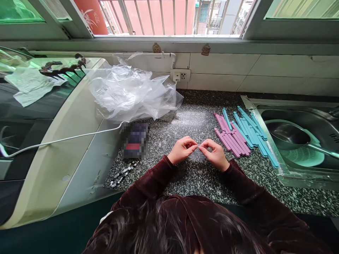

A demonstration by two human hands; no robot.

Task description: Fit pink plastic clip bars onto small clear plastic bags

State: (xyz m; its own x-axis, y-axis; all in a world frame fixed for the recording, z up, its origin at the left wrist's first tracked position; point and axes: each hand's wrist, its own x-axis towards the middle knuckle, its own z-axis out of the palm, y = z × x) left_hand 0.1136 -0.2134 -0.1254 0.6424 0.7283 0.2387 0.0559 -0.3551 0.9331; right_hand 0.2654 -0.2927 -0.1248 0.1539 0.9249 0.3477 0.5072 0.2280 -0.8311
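Because the tiny, hard-to-identify piece offers little to grip, the left hand and right hand narrow to fingertip pinches on it, between the tabletop's front and back edges; pink sticks and teal sticks lie sinkward, probably for easy reach.

Left of the sink, the left hand and the right hand pinched a small thing, too tiny to identify, above the speckled counter. Pink sticks and blue sticks lay near the sink's left edge, the blue mostly closer, while crumpled plastic bags and a blurred phone sat farthest from it.
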